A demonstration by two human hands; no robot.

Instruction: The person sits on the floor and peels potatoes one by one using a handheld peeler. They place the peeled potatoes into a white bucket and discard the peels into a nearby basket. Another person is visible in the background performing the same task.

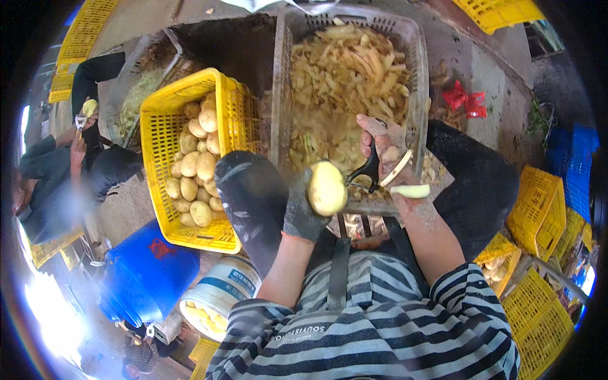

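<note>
My left hand [304, 206], in a dark grey glove, grips a mostly peeled yellow potato [327, 188]. In my bare right hand [392, 147] is a black-handled peeler [368, 170], its head close beside the potato. A pale yellow peel strip [411, 191] shows over my right wrist. Just above it runs a curved cream band [396, 168]; whether it is peel or a bangle I cannot tell. Beneath both hands stands a grey-brown plastic crate [280, 95] holding a heap of potato peelings [351, 71].
Left of my knee, a yellow crate [154, 156] holds many unpeeled potatoes [190, 164]. A blue barrel [149, 270] and a white bucket [228, 280] of peeled potatoes [206, 317] stand nearer. Another person [61, 166] holds a potato and peeler at left. Yellow crates [536, 209] stand right.
</note>
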